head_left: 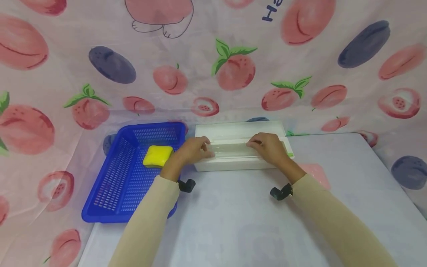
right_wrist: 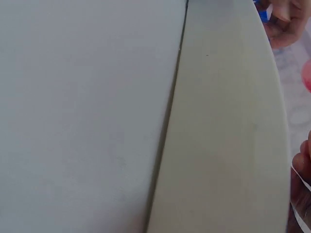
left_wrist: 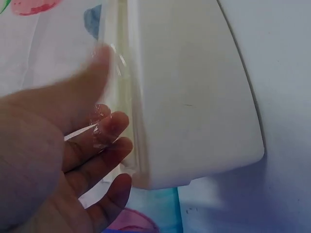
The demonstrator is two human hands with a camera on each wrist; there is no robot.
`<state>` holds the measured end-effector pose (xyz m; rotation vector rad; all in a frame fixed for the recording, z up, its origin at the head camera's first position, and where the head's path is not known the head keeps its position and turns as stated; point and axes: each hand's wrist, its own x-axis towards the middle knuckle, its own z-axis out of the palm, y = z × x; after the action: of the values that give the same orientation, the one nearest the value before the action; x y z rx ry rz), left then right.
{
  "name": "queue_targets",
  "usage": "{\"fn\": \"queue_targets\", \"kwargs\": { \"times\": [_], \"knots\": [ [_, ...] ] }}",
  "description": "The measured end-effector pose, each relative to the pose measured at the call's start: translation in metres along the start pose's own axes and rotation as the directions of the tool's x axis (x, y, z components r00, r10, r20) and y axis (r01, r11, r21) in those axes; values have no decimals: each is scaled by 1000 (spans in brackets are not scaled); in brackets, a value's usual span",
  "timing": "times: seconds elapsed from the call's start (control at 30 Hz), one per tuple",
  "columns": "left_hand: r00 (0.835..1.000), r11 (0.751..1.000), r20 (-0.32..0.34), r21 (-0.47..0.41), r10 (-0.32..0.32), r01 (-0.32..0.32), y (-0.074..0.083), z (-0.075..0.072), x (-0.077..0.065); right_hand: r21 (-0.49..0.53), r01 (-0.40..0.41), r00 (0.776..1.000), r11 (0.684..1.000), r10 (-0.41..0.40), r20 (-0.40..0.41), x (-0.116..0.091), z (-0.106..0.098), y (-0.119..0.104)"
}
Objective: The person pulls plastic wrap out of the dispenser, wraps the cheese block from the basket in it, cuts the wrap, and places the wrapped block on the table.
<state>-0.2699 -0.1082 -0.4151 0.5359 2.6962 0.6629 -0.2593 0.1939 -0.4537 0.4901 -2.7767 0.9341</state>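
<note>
A long white cling film dispenser [head_left: 237,164] lies on the table, its lid [head_left: 240,129] raised at the back. Clear cling film [head_left: 230,149] spans its opening between the two hands. My left hand [head_left: 194,150] is at the left end of the dispenser. In the left wrist view its thumb stands apart from the loosely bent fingers [left_wrist: 104,155], and a bit of film clings to the fingertips. Over the right part of the opening, my right hand [head_left: 268,147] pinches the film between thumb and forefinger. Only its fingers [right_wrist: 302,165] show at the edge of the right wrist view.
A blue plastic basket [head_left: 90,207] stands left of the dispenser, with a yellow sponge [head_left: 158,155] in it. Something flat and pink [head_left: 315,175] lies by the right forearm. Behind the table hangs a fruit-printed cloth [head_left: 200,48].
</note>
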Motion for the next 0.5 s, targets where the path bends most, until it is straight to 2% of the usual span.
{"fn": "queue_targets", "kwargs": {
  "times": [0.07,0.17,0.23,0.4,0.5],
  "knots": [
    [1000,1000,0,18,9,-9,1,0,0,12,33,999,999,-33,-18,3,-3,-1],
    [998,999,-47,45,32,-30,1,-2,-2,46,73,997,996,-71,-33,6,-9,-4],
    [996,999,-77,29,33,-30,1,-5,-4,77,93,995,993,-92,-25,7,-13,-4],
    [990,999,-138,-22,30,-33,-4,-16,-8,129,70,993,989,-81,85,4,-23,7],
    [989,998,-144,-31,42,-47,-7,-18,-7,101,29,984,994,-46,172,0,-30,19]
  ]
}}
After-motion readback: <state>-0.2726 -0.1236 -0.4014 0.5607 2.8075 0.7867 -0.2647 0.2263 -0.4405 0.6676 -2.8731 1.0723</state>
